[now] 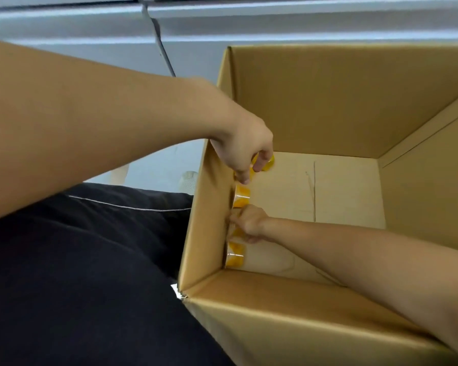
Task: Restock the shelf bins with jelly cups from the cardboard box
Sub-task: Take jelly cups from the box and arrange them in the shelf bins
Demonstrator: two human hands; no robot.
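A large open cardboard box [328, 107] fills the right half of the head view. Several orange jelly cups lie in a row along the foot of its left wall. My left hand [245, 151] reaches over that wall and grips an orange jelly cup [266, 165] near the far end of the row. My right hand [246, 224] is deep inside the box, its fingers curled round another jelly cup [237, 232] that it mostly hides. Two loose cups lie free: one [241, 198] between my hands and one [236, 256] nearer the front corner.
The box floor [341, 191] is bare cardboard to the right of the cups. My dark trousers [90, 273] press against the box's left side. A pale floor and a grey cable [159, 40] show behind. No shelf bins are in view.
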